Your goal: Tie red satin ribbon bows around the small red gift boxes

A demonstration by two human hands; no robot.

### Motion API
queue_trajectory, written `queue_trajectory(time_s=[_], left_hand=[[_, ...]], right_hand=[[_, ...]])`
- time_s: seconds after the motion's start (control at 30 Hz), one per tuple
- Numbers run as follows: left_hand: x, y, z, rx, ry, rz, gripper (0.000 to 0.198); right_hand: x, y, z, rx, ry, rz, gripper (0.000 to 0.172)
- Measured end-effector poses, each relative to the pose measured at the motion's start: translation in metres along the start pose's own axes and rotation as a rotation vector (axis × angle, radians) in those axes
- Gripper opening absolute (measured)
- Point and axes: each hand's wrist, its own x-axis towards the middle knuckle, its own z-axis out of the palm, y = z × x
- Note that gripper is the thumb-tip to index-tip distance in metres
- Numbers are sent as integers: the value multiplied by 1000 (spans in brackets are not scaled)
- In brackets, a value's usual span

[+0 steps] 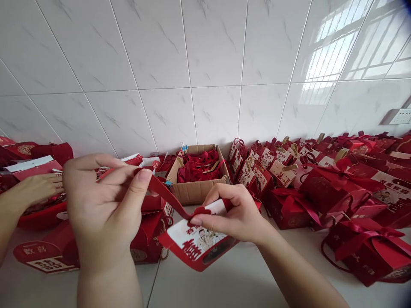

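A red and white gift box (205, 243) printed with a figure and characters is held up, tilted, above the tabletop. My right hand (233, 214) is closed on its top, thumb in front and fingers behind. From that top a dark red ribbon (171, 200) runs up to the left. My left hand (112, 205) pinches the ribbon's other end between thumb and forefinger, palm facing me. Behind the box stands an open cardboard carton (189, 192) holding a heap of red ribbons (202, 166).
Rows of red gift boxes (266, 164) fill the right side, some with bows (345, 171). More red boxes (149, 231) and a flat red piece (45, 259) lie left. Another person's hand (38, 190) reaches in at far left. A tiled wall (167, 55) rises behind.
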Motion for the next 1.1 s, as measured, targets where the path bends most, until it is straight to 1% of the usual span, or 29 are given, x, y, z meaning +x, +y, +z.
queue_trajectory(time_s=[0.03, 0.1, 0.13, 0.2, 0.27, 0.33, 0.43, 0.5, 0.53, 0.6, 0.7, 0.77, 0.83, 0.93, 1.0, 1.1], left_hand=[[-1, 1, 1, 29, -4, 13, 21], [-4, 2, 1, 88, -51, -2, 11], [-5, 1, 0, 102, -90, -10, 7], [-7, -1, -2, 68, -209, -40, 1], [-8, -2, -5, -31, -358, -66, 11], [-8, -4, -8, -56, -498, -56, 17], [-7, -7, -9, 65, -672, 17, 18], [-8, -7, -8, 128, -760, 35, 20], [-9, -7, -7, 139, -784, 34, 21], [-11, -5, -3, 132, -789, 48, 23], [-15, 0, 4, 84, -747, 118, 21], [-18, 3, 9, 35, -714, 99, 18], [-22, 6, 13, -38, -696, -18, 17], [-29, 9, 17, -148, -710, -221, 16], [-31, 10, 17, -188, -744, -308, 14], [-31, 12, 17, -225, -806, -380, 11]], right_hand=[[-1, -3, -1, -9, -18, -30, 25], [-2, -8, -4, -38, -31, -102, 24], [-3, -10, -6, -51, -42, -136, 23], [-5, -14, -11, -66, -70, -202, 21], [-6, -17, -16, -75, -80, -259, 20], [-7, -20, -20, -82, -71, -310, 19], [-8, -24, -26, -120, -78, -373, 17], [-9, -26, -31, -171, -91, -410, 15], [-10, -27, -33, -195, -95, -427, 14], [-11, -29, -37, -227, -94, -460, 15], [-13, -30, -42, -271, -115, -499, 18], [-14, -31, -44, -310, -145, -519, 20], [-15, -32, -45, -343, -166, -539, 21], [-16, -33, -45, -368, -177, -559, 23], [-15, -34, -45, -373, -172, -564, 22], [-15, -36, -45, -363, -156, -568, 18]])
